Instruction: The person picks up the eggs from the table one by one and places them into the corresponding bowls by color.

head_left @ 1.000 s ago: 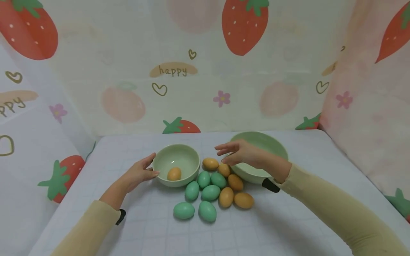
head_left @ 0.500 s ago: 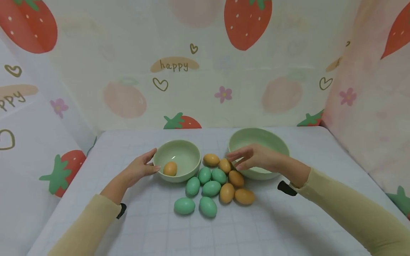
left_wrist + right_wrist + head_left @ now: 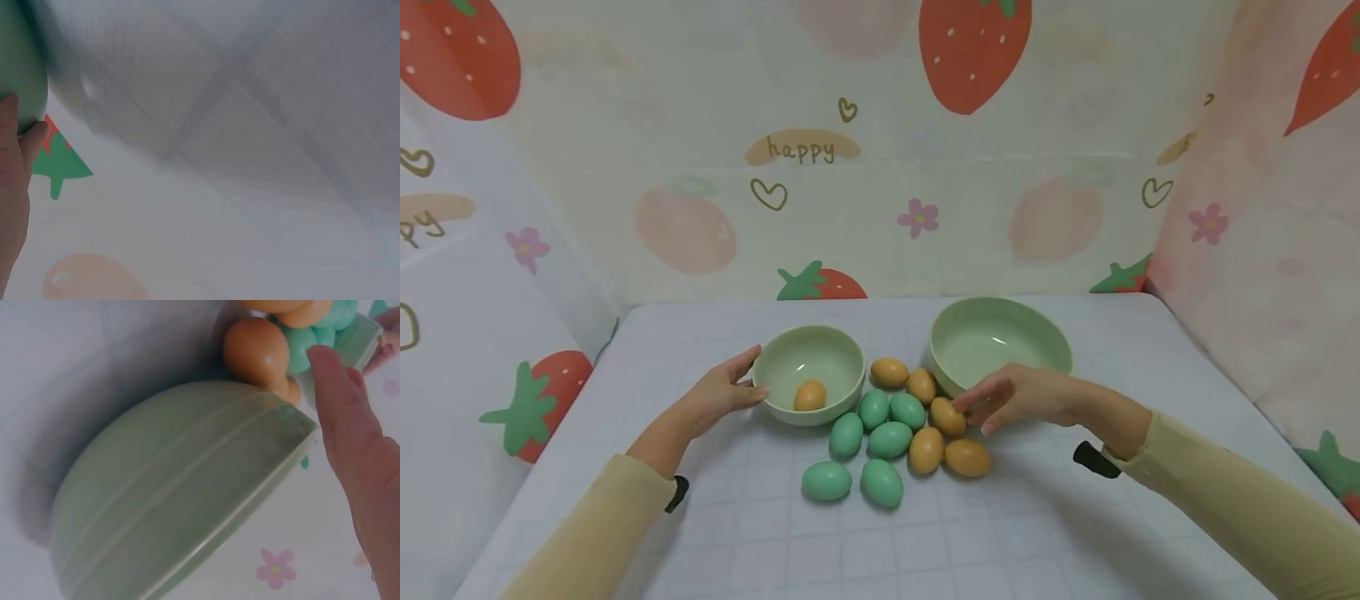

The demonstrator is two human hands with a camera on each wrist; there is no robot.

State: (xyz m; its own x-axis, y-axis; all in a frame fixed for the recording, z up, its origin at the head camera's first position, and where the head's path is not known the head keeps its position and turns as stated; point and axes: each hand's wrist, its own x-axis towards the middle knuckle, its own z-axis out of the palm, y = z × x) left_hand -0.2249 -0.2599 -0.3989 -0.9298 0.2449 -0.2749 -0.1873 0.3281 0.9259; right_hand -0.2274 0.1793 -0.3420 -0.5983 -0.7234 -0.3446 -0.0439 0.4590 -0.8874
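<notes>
On the left stands a small pale green bowl (image 3: 842, 400) with an orange egg (image 3: 809, 396) lying in it. My left hand (image 3: 718, 398) holds this bowl at its left side, thumb at the rim and fingers along the outer wall. Right of the bowl several green eggs (image 3: 890, 440) and several orange eggs (image 3: 927, 451) lie in a cluster. My right hand (image 3: 1030, 396) hovers with loosely bent fingers above the right edge of the cluster. Its fingertips are close to an orange egg (image 3: 947, 417); contact cannot be made out. Nothing is in that hand.
A larger pale green bowl (image 3: 985, 329) stands at the back right, partly behind my right hand; no egg shows in it. A white checked cloth (image 3: 880, 558) covers the table. Strawberry-print curtains (image 3: 850, 233) close off the back and both sides.
My right hand has come down and toward me, from over the large bowl to beside the orange eggs. The egg in the small bowl has rolled slightly. My left hand keeps its place.
</notes>
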